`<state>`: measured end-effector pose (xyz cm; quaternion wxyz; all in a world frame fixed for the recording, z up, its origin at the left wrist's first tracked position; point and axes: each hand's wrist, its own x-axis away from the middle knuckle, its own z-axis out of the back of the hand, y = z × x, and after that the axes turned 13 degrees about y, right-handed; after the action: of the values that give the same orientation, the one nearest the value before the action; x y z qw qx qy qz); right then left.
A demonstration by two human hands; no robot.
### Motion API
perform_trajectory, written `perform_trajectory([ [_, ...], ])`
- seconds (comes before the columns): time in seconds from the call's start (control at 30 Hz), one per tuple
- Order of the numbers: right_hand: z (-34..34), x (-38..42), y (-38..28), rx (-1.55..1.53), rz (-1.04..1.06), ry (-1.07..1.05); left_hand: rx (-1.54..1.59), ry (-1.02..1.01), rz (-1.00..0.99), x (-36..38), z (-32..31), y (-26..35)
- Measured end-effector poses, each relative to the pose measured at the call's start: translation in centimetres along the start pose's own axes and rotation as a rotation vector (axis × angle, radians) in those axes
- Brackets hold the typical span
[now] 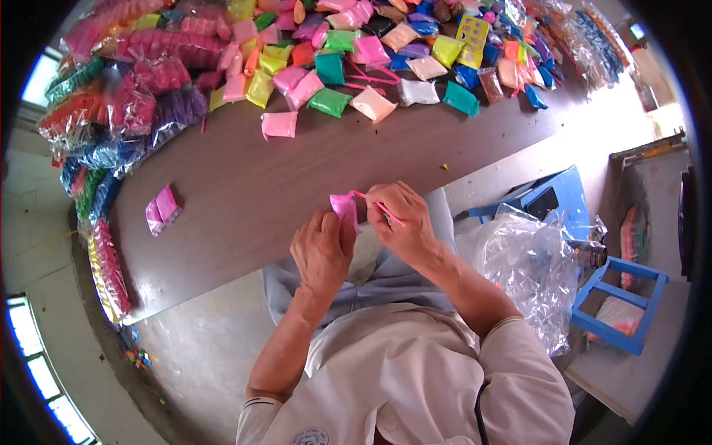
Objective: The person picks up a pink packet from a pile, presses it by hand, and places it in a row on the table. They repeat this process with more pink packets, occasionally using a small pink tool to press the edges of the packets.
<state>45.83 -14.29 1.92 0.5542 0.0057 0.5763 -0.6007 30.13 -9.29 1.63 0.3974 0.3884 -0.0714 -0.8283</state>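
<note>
1. Table [297, 185]: a long brown surface is seen slanting across the view. Its near part is left bare just ahead of the hands, probably so that work can be done close to the body.
2. Bundles [126, 96]: clear sacks of coloured packets are stacked along the far-left edge of the table, apparently kept apart from the loose stock.
3. Loose packets [356, 67]: small sachets in pink, green, yellow, blue and white are spread over the far end of the table, well apart from the hands.
4. Plastic bag [526, 274]: a large clear bag is set beside the person's right, against a blue stool [619, 304], likely for easy reach.
5. Left hand [322, 248]: it is closed loosely, and a pink packet [344, 205] is pinched at its fingertips, held up over the table edge and the lap.
6. Right hand [400, 219]: it is curled shut on a thin pink stick [386, 210], laid against the top of the packet.
7. Pink pair [162, 209]: two finished-looking pink sachets are laid alone on the table, to the left of the hands.
</note>
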Motion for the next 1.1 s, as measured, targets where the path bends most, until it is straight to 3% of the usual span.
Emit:
perform_trajectory([
  [0.37,0.4,0.6,-1.4,-0.046,-0.015,0.062,0.022,0.058,-0.036,1.0,-0.4,0.3],
  [0.47,-0.1,0.3,0.2,0.056,-0.075,-0.023,-0.003,0.080,-0.037,0.5,-0.7,0.2],
  [0.57,0.2,-0.2,-1.1,0.039,0.004,0.162,-0.023,0.068,-0.051,1.0,-0.5,0.1],
  [0.63,0.0,0.6,-0.3,0.050,-0.055,-0.086,-0.017,0.048,-0.012,0.7,-0.3,0.1],
  [0.67,0.1,0.6,0.0,0.053,-0.049,-0.081,-0.014,0.053,-0.018,0.4,-0.3,0.0],
  [0.73,0.5,0.7,-0.5,-0.100,-0.208,0.140,0.025,0.017,0.064,0.5,0.1,-0.3],
  [0.77,0.5,0.8,-0.8,-0.101,-0.218,0.142,0.021,0.008,0.063,0.8,0.4,-0.5],
  [0.83,0.3,0.3,-1.0,-0.234,-0.099,0.124,0.167,-0.056,0.234,0.6,0.6,-1.1],
  [0.87,0.1,0.4,-0.3,-0.232,-0.097,0.129,0.168,-0.057,0.229,0.3,0.8,-1.3],
  [0.93,-0.7,0.4,1.1,-0.116,-0.104,0.083,0.287,-0.130,0.407,-0.4,1.5,-1.2],
  [1.1,-0.4,-1.0,-1.1,-0.184,0.004,0.168,0.411,-0.155,0.454,-0.5,1.9,-2.2],
])
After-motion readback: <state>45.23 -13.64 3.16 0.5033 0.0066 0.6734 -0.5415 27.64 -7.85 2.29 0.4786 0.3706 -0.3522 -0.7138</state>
